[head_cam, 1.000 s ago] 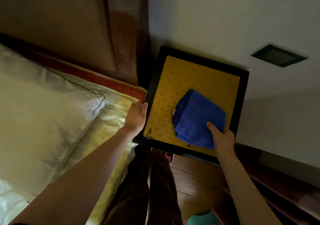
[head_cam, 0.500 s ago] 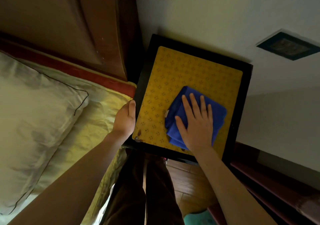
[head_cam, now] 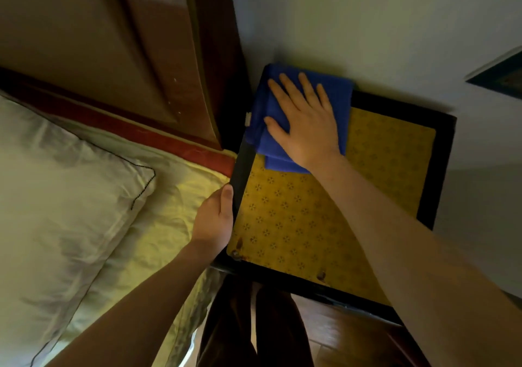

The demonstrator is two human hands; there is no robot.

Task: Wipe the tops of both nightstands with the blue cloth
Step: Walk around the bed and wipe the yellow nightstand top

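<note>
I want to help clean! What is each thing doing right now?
Cloth: folded, pressed flat on the nightstand's far corner by the wall.
Right hand: open, palm down on the cloth.
Left hand: gripping the nightstand's left edge.
Nightstand: yellow top mostly bare.
Pillow: lying on the bed.

Right hand (head_cam: 306, 125) flat, fingers spread, pressing folded blue cloth (head_cam: 299, 112) on far-left corner of nightstand (head_cam: 440, 169), by wall (head_cam: 367, 28). Cloth overlaps black rim and yellow patterned mat (head_cam: 296, 225). Left hand (head_cam: 213, 222) grips nightstand's left edge, thumb on rim. Bed at left: pillow (head_cam: 56, 197), yellowish sheet (head_cam: 169, 211), wooden headboard (head_cam: 113, 42). Dark trousers (head_cam: 254, 324) below, wood floor (head_cam: 339, 338).
</note>
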